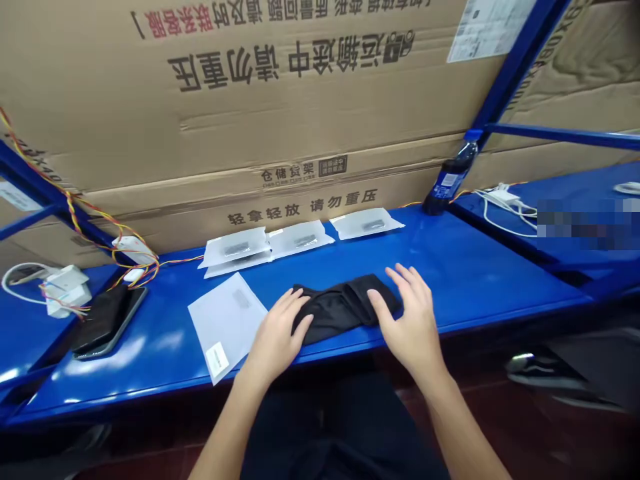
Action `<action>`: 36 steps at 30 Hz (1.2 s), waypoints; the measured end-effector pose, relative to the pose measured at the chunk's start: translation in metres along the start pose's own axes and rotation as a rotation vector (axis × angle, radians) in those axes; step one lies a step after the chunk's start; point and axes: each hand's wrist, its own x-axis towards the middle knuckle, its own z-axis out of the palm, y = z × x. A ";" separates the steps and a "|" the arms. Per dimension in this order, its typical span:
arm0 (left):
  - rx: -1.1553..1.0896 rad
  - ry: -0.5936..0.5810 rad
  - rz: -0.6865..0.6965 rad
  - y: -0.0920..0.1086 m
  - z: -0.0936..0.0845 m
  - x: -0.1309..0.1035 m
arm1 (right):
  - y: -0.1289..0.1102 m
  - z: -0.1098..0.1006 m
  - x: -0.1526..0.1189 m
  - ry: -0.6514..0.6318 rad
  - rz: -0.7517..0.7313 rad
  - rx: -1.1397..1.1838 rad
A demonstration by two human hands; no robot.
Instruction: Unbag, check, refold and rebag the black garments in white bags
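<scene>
- My left hand (280,328) lies on the left end of the black cloth (340,310), fingers extended and thumb well apart; I see no pinch.
- My right hand (410,320) is spread wide at the other end, thumb by the cloth's folded edge, fingers reaching past it. Whether those fingertips touch anything, I cannot tell.
- The cloth lies between my hands at the front edge of the blue metal shelf (500,280). I judge the folding partly done: the right end is doubled into layers, while the left looks looser and creased, not yet squared.
- Just left lies a frosted plastic bag (227,327), flat, the cloth outside it. Its white sticker (217,359) is too small to read.
- Behind, a row of frosted packets (300,240), each with a dark printed patch, lies along the carton.
- The big carton (300,133) reads 仓储货架 and 轻拿轻放 请勿重压; upside down above, 运输途中请勿重压, with 联系客服 in red. Its shipping label (487,27) is illegible to me.
- Back right leans a blue-capped bottle (450,183) of dark liquid, brand unreadable.
</scene>
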 end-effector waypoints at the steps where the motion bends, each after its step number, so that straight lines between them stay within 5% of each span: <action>1: 0.007 -0.008 0.004 -0.002 -0.003 0.000 | -0.003 0.001 -0.003 -0.056 -0.062 -0.015; 5: 0.038 0.010 0.012 -0.008 -0.009 -0.002 | -0.017 0.013 -0.012 -0.189 -0.185 -0.039; 9: 0.064 0.066 -0.003 -0.019 -0.015 -0.006 | -0.016 0.013 -0.001 -0.098 -0.115 0.026; 14: 0.093 0.126 -0.059 -0.040 -0.032 -0.015 | 0.013 -0.009 0.035 0.003 0.170 -0.080; 19: 0.107 0.136 -0.086 -0.047 -0.043 -0.009 | 0.042 -0.012 0.050 -0.070 0.107 -0.125; 27: -0.064 0.226 -0.088 -0.041 -0.053 0.029 | 0.030 0.002 0.068 -0.086 0.133 0.286; 32: -0.219 0.255 -0.056 -0.023 -0.072 0.001 | 0.033 -0.033 0.064 -0.166 0.166 0.611; 36: -0.158 0.126 0.189 -0.009 -0.072 -0.041 | 0.053 -0.079 0.044 -0.455 0.074 0.424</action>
